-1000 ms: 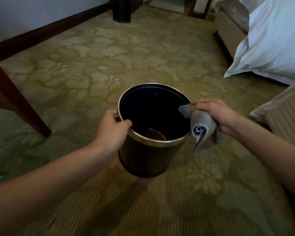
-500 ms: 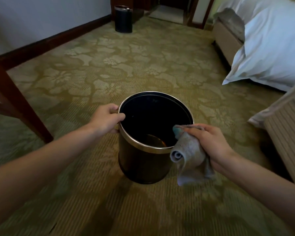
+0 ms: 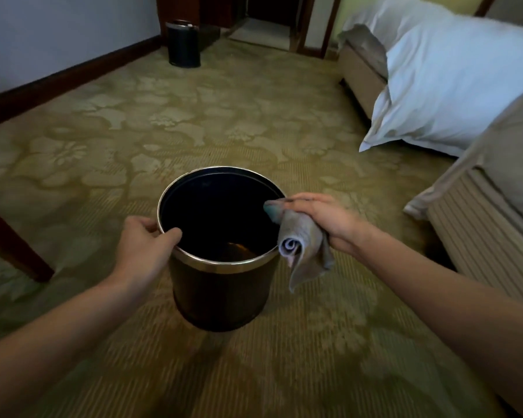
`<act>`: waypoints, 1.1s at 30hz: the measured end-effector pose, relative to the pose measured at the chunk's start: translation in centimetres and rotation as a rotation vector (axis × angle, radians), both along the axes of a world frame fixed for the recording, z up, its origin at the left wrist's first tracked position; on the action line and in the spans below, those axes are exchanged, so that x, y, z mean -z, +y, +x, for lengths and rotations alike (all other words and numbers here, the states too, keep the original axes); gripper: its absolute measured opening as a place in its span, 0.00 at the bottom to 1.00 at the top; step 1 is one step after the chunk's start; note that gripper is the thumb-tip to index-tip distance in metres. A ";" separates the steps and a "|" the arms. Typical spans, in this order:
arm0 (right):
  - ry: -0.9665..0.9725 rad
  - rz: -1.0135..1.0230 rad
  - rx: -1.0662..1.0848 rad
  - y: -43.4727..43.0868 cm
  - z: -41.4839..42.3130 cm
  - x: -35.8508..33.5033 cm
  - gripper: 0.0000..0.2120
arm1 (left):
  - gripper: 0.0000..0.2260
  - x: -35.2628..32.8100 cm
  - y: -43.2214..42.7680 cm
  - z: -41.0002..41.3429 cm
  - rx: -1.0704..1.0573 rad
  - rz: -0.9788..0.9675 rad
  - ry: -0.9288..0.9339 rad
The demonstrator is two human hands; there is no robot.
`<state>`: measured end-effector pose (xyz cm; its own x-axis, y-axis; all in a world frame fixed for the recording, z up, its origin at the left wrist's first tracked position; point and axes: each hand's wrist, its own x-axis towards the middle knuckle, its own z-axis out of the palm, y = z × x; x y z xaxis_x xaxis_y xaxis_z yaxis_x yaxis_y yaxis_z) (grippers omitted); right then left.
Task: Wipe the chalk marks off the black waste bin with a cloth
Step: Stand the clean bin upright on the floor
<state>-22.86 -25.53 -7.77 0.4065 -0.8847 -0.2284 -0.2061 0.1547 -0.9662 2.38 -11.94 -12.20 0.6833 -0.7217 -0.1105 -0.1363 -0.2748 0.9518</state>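
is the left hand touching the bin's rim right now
Touching. The head view shows the left hand gripping the black waste bin at its metal rim, with the thumb hooked over the inside and the fingers on the outside.

green floral carpet (image 3: pixel 254 122) and what stands on it

a black waste bin (image 3: pixel 221 294) stands upright mid-carpet. a second dark bin (image 3: pixel 184 46) stands at the far edge by the wall. a wooden leg (image 3: pixel 15 251) rests at the left edge, a bed base (image 3: pixel 489 236) along the right.
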 end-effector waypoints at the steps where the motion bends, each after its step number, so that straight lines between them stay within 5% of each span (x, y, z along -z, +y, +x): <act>1: -0.034 0.025 0.019 0.1 -0.9 0.2 0.12 | 0.17 -0.3 -0.1 -0.1 -0.040 0.009 -0.084; 5: -0.097 0.146 0.177 0.9 -6.4 1.6 0.13 | 0.15 -2.9 0.8 -1.3 0.011 -0.251 -0.307; 9: 0.005 0.151 0.267 3.5 -12.8 3.5 0.12 | 0.08 -5.2 4.0 -7.6 0.500 -0.639 -0.529; 13: 0.031 0.220 0.192 6.0 -15.5 5.6 0.11 | 0.07 -1.7 4.5 -14.9 1.119 -0.257 -0.397; 16: 0.043 0.322 0.132 5.5 -15.0 6.9 0.10 | 0.13 2.4 2.0 -18.6 1.021 0.061 -0.165; 22: 0.381 0.524 -0.145 2.0 -14.1 11.3 0.27 | 0.08 7.9 -4.7 -22.0 0.737 0.262 0.483; 25: 0.544 0.347 -0.200 1.2 -13.1 15.4 0.19 | 0.14 11.9 -5.0 -22.4 0.663 0.397 0.380; 30: 0.454 0.126 0.078 1.4 -14.2 19.6 0.11 | 0.14 15.4 -4.9 -22.2 0.639 0.472 0.241; 33: 0.605 -0.216 0.276 4.1 -15.3 20.6 0.12 | 0.15 16.6 -5.2 -21.8 0.619 0.507 0.197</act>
<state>-38.16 -21.46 -28.39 0.0175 -0.9883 -0.1514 -0.6988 0.0962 -0.7088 -19.39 -17.09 -28.81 0.1120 -0.7919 -0.6003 -0.2476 -0.6073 0.7549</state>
